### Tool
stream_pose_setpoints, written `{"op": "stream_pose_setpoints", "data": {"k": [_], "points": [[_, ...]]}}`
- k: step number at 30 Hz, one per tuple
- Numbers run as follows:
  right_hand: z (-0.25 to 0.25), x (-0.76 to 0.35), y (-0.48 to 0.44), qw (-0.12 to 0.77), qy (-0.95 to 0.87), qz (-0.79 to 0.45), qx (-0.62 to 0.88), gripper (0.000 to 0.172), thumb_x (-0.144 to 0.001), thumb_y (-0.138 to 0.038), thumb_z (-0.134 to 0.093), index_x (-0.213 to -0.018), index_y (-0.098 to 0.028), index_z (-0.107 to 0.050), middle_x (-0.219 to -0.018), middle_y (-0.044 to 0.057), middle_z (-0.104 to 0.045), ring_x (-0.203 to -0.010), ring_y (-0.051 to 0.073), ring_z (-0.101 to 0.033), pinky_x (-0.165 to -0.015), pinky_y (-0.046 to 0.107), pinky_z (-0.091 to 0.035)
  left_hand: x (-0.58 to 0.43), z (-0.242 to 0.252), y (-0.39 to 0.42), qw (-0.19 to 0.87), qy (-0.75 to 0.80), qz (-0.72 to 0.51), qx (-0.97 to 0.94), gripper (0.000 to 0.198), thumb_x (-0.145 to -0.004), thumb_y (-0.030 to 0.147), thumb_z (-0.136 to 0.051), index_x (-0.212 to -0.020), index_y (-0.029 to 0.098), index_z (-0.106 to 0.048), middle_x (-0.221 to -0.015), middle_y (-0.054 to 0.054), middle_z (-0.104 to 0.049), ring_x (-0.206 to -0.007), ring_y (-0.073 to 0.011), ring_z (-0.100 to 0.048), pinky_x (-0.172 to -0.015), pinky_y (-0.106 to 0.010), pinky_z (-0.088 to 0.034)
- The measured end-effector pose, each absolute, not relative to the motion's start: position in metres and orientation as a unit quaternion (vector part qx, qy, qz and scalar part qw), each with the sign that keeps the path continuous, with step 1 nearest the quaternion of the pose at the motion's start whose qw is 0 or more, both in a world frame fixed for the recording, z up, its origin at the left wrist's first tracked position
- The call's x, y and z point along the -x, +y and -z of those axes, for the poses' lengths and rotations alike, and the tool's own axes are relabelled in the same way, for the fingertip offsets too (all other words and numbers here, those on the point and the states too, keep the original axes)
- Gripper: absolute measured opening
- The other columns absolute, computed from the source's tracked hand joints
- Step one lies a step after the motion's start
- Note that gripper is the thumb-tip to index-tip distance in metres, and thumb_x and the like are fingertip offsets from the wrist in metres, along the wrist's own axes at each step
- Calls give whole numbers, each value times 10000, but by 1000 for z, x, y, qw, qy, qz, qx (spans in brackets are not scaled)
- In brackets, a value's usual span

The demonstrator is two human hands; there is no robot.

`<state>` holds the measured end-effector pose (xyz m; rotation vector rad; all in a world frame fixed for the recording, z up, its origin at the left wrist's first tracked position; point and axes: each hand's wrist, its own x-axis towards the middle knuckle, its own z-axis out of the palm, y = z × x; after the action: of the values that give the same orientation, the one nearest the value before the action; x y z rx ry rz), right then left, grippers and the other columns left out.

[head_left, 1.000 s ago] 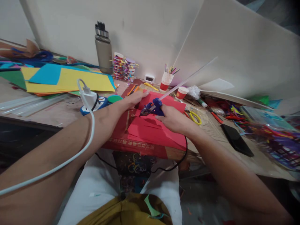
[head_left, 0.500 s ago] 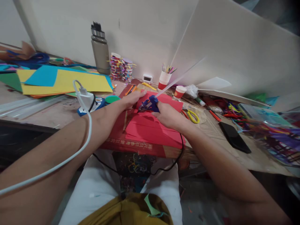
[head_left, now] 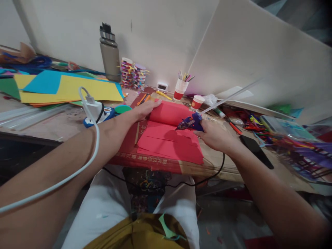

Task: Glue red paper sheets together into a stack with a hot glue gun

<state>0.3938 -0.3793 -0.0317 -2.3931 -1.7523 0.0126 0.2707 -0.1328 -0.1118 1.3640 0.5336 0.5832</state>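
Observation:
Red paper sheets (head_left: 169,143) lie on a red printed board (head_left: 127,150) at the table's front edge. Behind their upper edge is a raised, curved red sheet (head_left: 169,112). My left hand (head_left: 147,109) rests at the left end of that sheet, fingers reaching over its upper left corner; whether it pinches the paper is unclear. My right hand (head_left: 215,135) is wrapped round a blue glue gun (head_left: 192,121), whose nozzle points down-left, close over the seam between the sheets. A long clear glue stick (head_left: 230,97) sticks out behind the gun.
A white power adapter (head_left: 93,110) with a white cable is left of the paper. Farther back stand a bottle (head_left: 110,57), decorated cup stacks (head_left: 127,72) and a cup of pens (head_left: 181,89). A black phone (head_left: 255,150) lies right; colored sheets (head_left: 90,88) lie left.
My right hand has moved right with the glue gun, along the seam, uncovering more of the curved red sheet. My left hand has stayed at nearly the same place.

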Motion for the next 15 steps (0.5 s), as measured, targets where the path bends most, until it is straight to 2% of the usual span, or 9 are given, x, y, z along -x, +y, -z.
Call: {"op": "stream_pose_setpoints", "data": {"k": [3,8,15], "points": [[36,-388,-369,101,-594,-38,797,321,-851,-448,-554,-1037,-192,-604,-990,126,-695,-873,255,-639,-688,299,-441,-271,111,-133,703,241,-264,-614,265,-870,367,-527,-937,160,-678,-994,-100,-710,-998,-232,-653,-822,-290,-507],[47,-371,-338,122,-621,-60,772,203,-852,-281,-540,-1014,-170,-591,-1026,132,-678,-889,255,-631,-691,309,-442,-271,116,-131,709,227,-268,-612,252,-864,381,-551,-930,174,-680,-996,-88,-715,-979,-231,-661,-842,-314,-511],[44,-379,-348,102,-618,-62,777,207,-860,-326,-534,-1010,-191,-582,-995,124,-685,-865,258,-636,-662,295,-429,-271,117,-130,716,210,-265,-611,281,-854,401,-568,-963,167,-677,-1021,-101,-715,-975,-223,-661,-828,-301,-520]]}}
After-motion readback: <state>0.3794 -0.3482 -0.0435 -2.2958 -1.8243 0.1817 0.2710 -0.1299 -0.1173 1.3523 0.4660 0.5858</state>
